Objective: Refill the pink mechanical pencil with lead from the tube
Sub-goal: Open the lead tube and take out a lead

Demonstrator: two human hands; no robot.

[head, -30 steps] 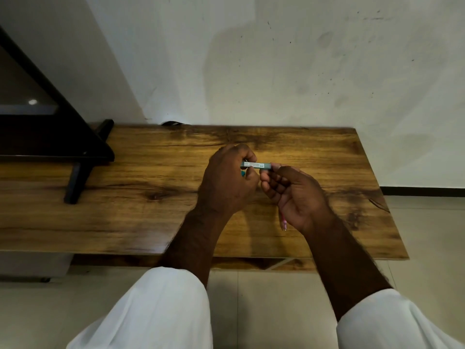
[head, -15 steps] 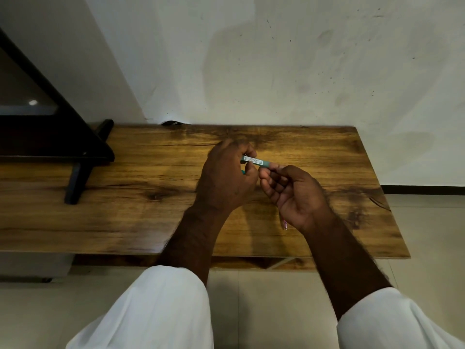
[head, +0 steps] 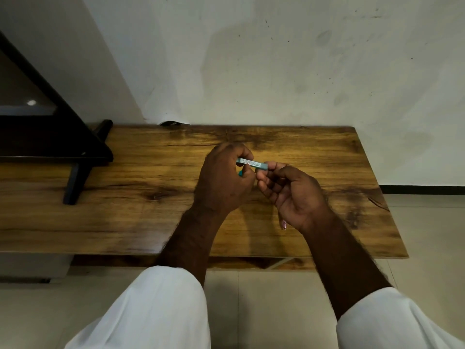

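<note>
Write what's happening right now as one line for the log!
left hand: holds lead tube | right hand: pinches tube's end, pink pencil tucked in palm | table: below | refill: not yet done

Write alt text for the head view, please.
Both hands hold a teal lead tube level above a wooden table: left hand grips one end, right hand the other, a pink pencil tip poking below the right palm.

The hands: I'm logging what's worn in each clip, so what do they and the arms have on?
Both the left hand and right hand are bare, with no rings, watch or gloves visible. Loose white sleeves are pushed up, leaving the forearms uncovered.
</note>
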